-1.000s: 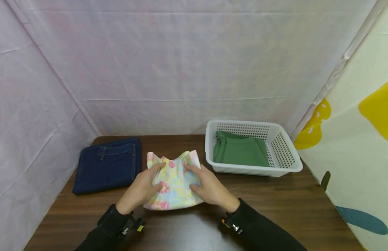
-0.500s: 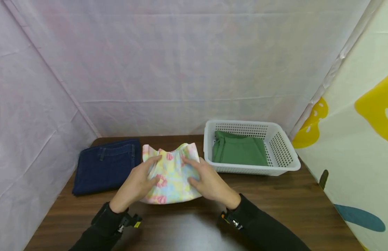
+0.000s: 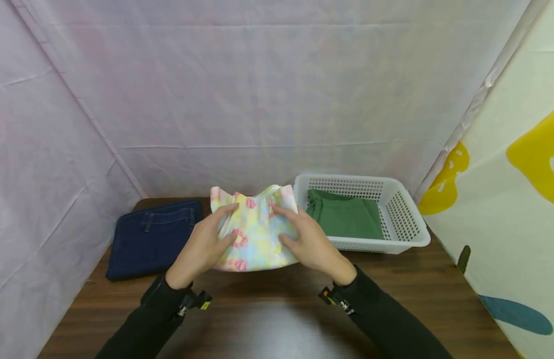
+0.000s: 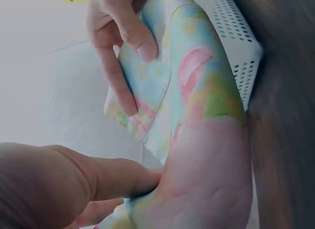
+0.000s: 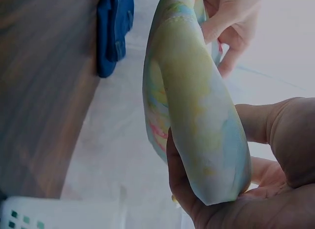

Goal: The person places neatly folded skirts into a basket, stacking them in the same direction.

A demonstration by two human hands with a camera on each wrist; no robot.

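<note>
A folded floral garment (image 3: 259,234) in pastel yellow, blue and pink is held up above the table between both hands. My left hand (image 3: 205,242) grips its left side, the thumb lying on the near face. On the right side my right hand (image 3: 315,242) grips it the same way. In the right wrist view the fingers (image 5: 179,175) pass under and behind the folded cloth (image 5: 202,111). The left wrist view shows the thumb (image 4: 123,177) pressing into the rounded fold (image 4: 206,155). What exact kind of garment it is cannot be told.
Folded dark blue jeans (image 3: 153,242) lie on the brown wooden table (image 3: 268,319) at the left. A white perforated basket (image 3: 409,214) stands at the back right with a folded green garment (image 3: 346,217) inside. Pale fabric walls (image 3: 259,89) enclose the back and sides.
Both hands have raised the floral garment and moved it away from me, slightly to the right at the end. It now overlaps the basket's left edge in the head view.
</note>
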